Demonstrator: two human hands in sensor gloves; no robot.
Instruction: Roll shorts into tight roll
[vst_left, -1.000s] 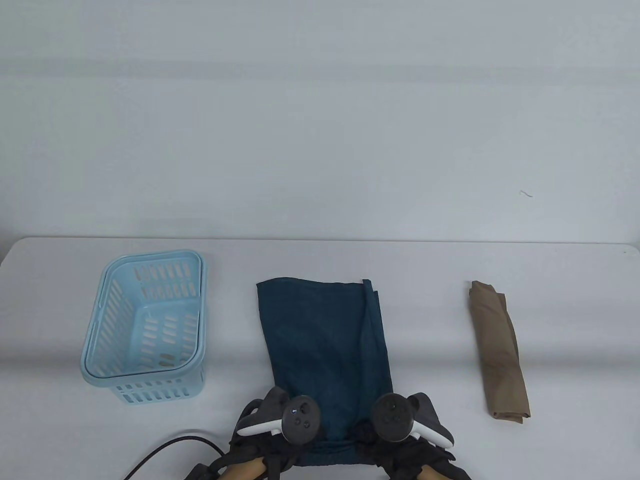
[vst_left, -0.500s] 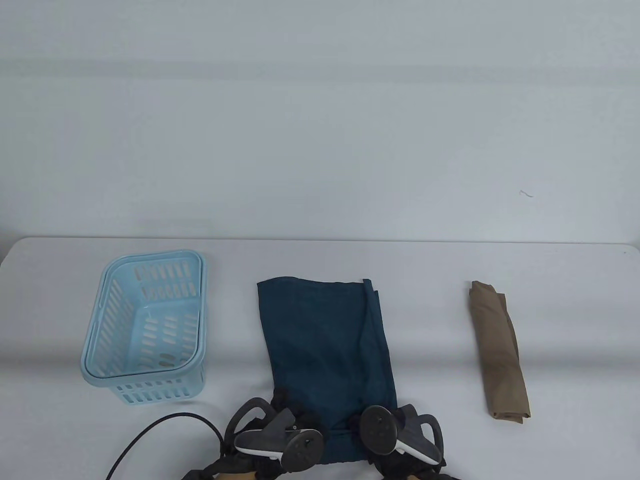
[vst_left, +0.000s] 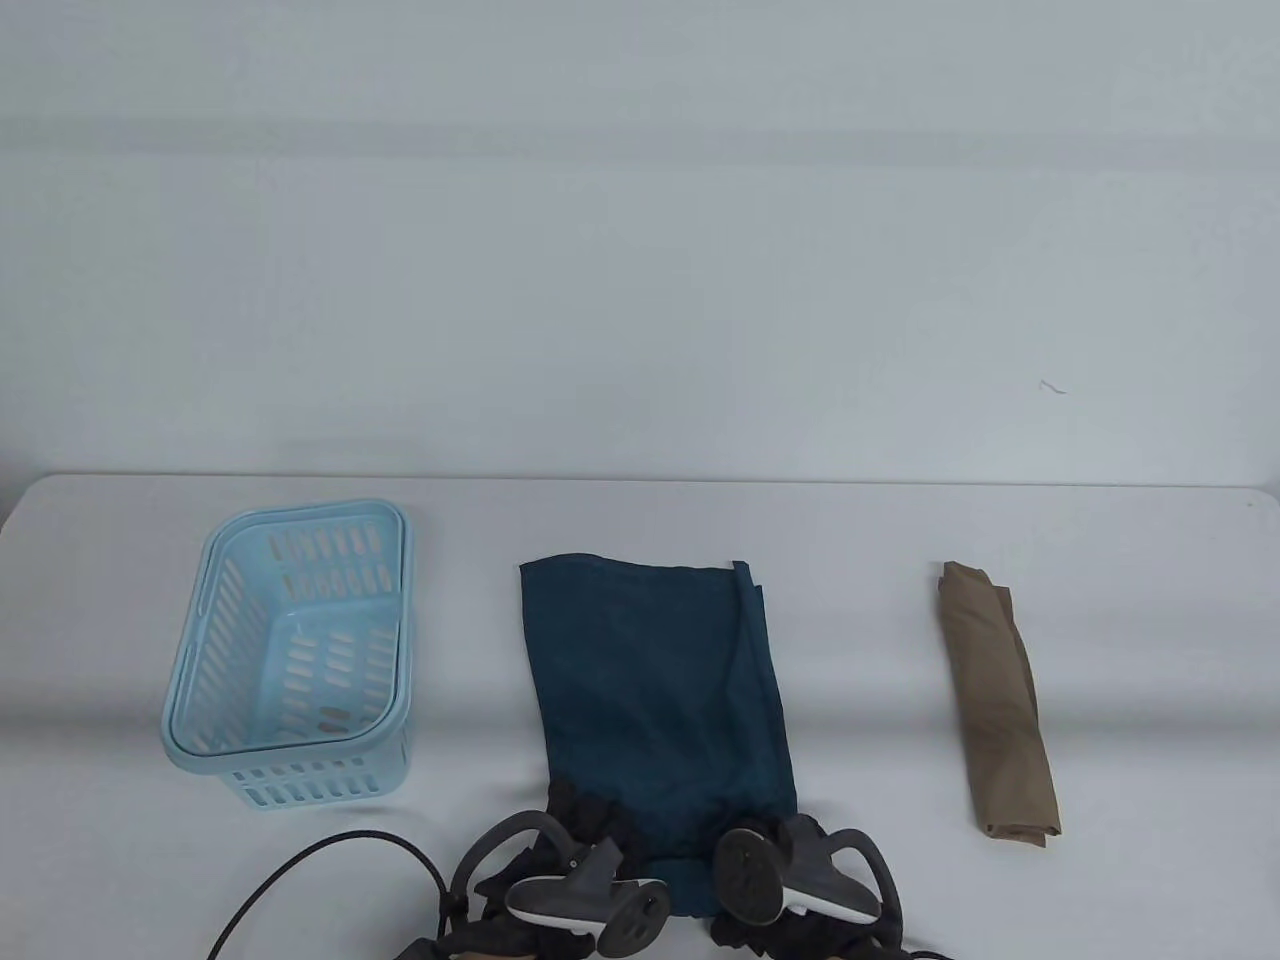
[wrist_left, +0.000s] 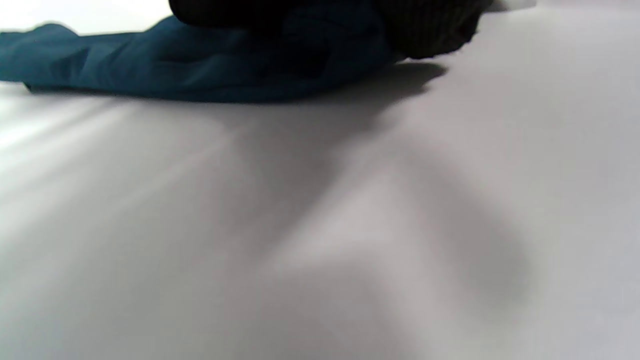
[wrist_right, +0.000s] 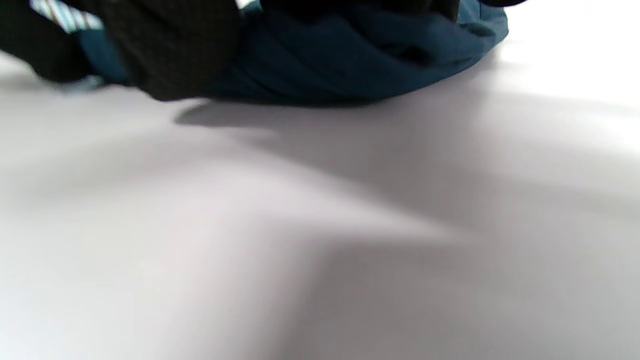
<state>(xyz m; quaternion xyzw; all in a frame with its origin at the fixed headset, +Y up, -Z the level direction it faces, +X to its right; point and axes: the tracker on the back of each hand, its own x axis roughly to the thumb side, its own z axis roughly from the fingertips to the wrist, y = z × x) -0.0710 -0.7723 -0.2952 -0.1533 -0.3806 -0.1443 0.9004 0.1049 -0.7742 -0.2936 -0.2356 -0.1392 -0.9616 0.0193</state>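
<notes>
The pale table (vst_left: 640, 520) carries everything. The largest thing on it is the teal shorts (vst_left: 655, 690), folded into a long panel lying flat at the centre, its far edge square and its near end bunched up and curled over under both hands. To the left, well apart from the shorts, sits a light blue slotted basket (vst_left: 290, 650). To the right, also well apart, lies a brown folded cloth (vst_left: 1000, 700) with its long side running near to far.

The left hand (vst_left: 570, 850) comes in from the near edge at the near left corner of the shorts, its knuckles up and its dark gloved fingers (vst_left: 580, 805) reaching onto the fabric; the tracker on its back tilts down toward the near side. In the left wrist view the fingers (wrist_left: 430, 30) curl around the thick rolled edge of the shorts (wrist_left: 200, 65), so this grip is clenched on the fabric. The right hand (vst_left: 790, 865) mirrors it at the near right corner, its fingers (vst_left: 800, 830) on the cloth. In the right wrist view those fingers (wrist_right: 170, 45) wrap the rolled edge (wrist_right: 350, 55), grasping it against the table (wrist_right: 320, 225).

A black cable (vst_left: 310, 870) loops across the table, near and left of the left hand.
</notes>
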